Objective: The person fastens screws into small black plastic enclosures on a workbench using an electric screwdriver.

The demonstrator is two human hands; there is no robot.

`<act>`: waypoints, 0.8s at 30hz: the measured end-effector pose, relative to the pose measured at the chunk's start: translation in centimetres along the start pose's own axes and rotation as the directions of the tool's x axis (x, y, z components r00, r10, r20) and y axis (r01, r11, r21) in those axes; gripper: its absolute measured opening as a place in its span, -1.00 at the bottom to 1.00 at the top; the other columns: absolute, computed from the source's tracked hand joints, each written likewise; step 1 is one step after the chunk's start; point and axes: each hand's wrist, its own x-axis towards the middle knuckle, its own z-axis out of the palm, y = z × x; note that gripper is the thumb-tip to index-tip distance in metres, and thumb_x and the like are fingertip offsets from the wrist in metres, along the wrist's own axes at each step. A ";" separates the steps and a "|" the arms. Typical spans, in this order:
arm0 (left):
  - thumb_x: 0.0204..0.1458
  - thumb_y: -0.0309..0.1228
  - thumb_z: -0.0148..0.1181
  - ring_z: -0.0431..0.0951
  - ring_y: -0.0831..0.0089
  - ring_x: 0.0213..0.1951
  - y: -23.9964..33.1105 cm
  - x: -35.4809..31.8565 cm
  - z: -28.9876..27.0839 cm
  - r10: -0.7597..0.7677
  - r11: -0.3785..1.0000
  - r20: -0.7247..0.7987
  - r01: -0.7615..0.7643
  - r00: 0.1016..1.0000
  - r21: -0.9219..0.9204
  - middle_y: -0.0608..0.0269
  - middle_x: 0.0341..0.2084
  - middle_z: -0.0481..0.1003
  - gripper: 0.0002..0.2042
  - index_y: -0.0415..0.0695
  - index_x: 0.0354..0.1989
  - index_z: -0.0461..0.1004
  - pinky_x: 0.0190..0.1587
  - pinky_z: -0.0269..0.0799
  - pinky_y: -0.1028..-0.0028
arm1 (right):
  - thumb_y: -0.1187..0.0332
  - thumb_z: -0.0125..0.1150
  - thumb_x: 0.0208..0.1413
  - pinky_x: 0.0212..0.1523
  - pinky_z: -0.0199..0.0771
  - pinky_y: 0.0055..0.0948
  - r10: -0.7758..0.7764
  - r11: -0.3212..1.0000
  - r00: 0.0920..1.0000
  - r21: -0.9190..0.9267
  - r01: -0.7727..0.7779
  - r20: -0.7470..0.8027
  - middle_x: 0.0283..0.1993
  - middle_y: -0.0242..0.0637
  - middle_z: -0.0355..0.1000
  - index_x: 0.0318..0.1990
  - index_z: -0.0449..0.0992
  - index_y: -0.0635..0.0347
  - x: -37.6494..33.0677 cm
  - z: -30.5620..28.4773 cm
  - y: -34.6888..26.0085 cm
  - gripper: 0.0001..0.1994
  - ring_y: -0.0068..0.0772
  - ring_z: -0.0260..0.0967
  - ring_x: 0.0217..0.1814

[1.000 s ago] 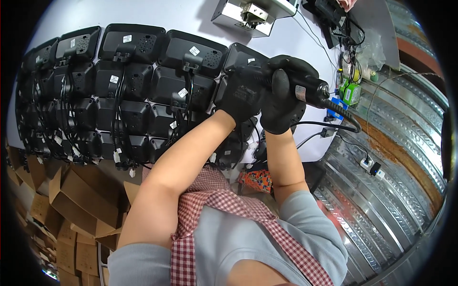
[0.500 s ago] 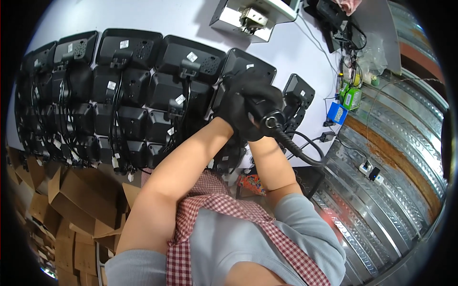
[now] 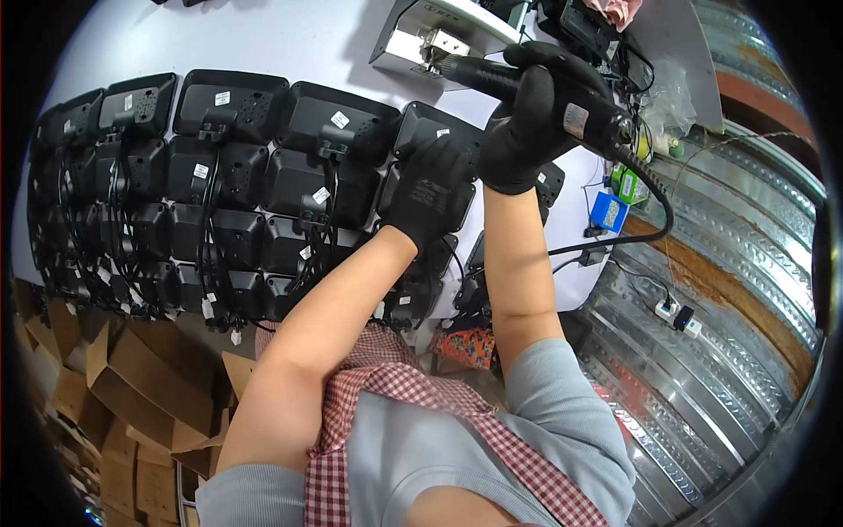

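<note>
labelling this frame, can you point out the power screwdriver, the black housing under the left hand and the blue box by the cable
power screwdriver point(image 3: 492, 77), head view, on its dark barrel left of the right hand
black housing point(image 3: 420, 133), head view, on its upper left corner
blue box point(image 3: 608, 212), head view, on its front face

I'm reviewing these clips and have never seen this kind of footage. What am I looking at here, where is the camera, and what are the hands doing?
The camera sits on a person's head and looks down through a fisheye lens, so straight edges bend. Both forearms rise from the lower edge, in black gloves. The right hand is closed around a black powered screwdriver with a cable trailing from it. The left hand presses on a black device housing. Many similar black housings lie in rows on the white table. Cardboard boxes lie lower left.
</note>
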 end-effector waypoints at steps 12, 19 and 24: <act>0.10 -0.31 0.12 0.34 -0.09 0.28 2.5 -2.3 -4.1 0.045 0.998 -0.033 -0.047 0.998 -0.050 -0.12 0.17 0.40 -0.58 -0.15 0.15 0.44 0.34 0.20 -0.04 | 0.42 0.25 0.24 -0.10 0.61 -0.22 0.309 0.950 0.946 -0.084 -0.302 0.095 -0.17 -0.08 0.49 0.06 0.33 0.25 -7.7 -2.4 -6.7 -0.69 -0.27 0.49 -0.20; 0.06 -0.26 0.17 0.28 -0.09 0.33 2.0 -6.4 -3.9 -0.013 0.992 0.091 0.024 0.996 -0.125 -0.10 0.16 0.37 -0.52 -0.13 0.17 0.38 0.50 0.01 -0.03 | 0.40 0.18 0.20 -0.04 0.56 -0.26 0.290 0.947 0.949 -0.179 -0.266 0.126 -0.17 -0.08 0.48 0.05 0.29 0.27 -10.4 -2.5 -6.5 -0.68 -0.32 0.48 -0.18; 0.08 -0.20 0.18 0.26 -0.06 0.35 1.5 -6.6 -2.9 -0.005 0.997 0.107 0.014 0.994 -0.081 -0.09 0.16 0.37 -0.50 -0.14 0.18 0.36 0.50 0.00 -0.02 | 0.44 0.14 0.17 -0.08 0.56 -0.32 0.262 0.943 0.958 -0.243 -0.229 0.115 -0.20 -0.10 0.50 0.03 0.29 0.28 -10.8 -2.4 -5.7 -0.69 -0.31 0.49 -0.17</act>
